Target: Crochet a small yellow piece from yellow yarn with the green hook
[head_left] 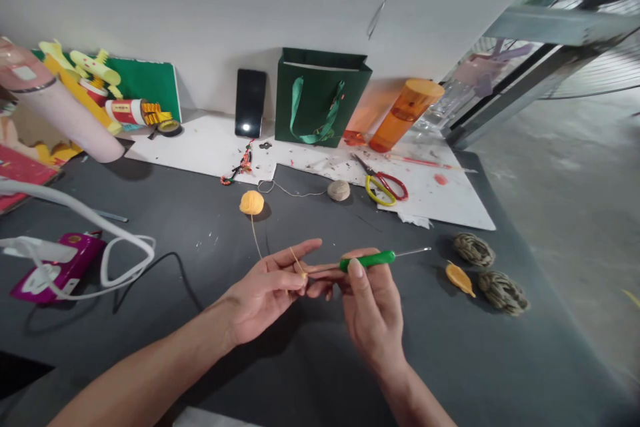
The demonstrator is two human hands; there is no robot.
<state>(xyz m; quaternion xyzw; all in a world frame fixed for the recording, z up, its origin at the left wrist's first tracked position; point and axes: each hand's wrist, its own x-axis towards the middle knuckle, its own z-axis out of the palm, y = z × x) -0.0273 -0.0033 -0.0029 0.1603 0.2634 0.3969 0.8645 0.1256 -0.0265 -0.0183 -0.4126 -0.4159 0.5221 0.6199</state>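
My right hand (373, 307) is closed round the green handle of a crochet hook (373, 260), whose one metal end points right and whose other end reaches my left fingers. Thumb and fingers of my left hand (270, 290) pinch a tiny piece of yellow yarn work (303, 274), with the index finger stretched out under the strand. From there the yellow yarn runs back to a small yellow ball (251, 202) on the dark table. The fingertips of both hands are close together at the hook's left end.
Scissors (383, 185), a beige yarn ball (339, 190), a phone (251, 103), a green bag (320, 100) and an orange bottle (406, 117) stand or lie behind. Olive yarn bundles (503, 292) and a yellow leaf-shaped piece (460, 279) lie right; a purple power strip (60, 270) lies left.
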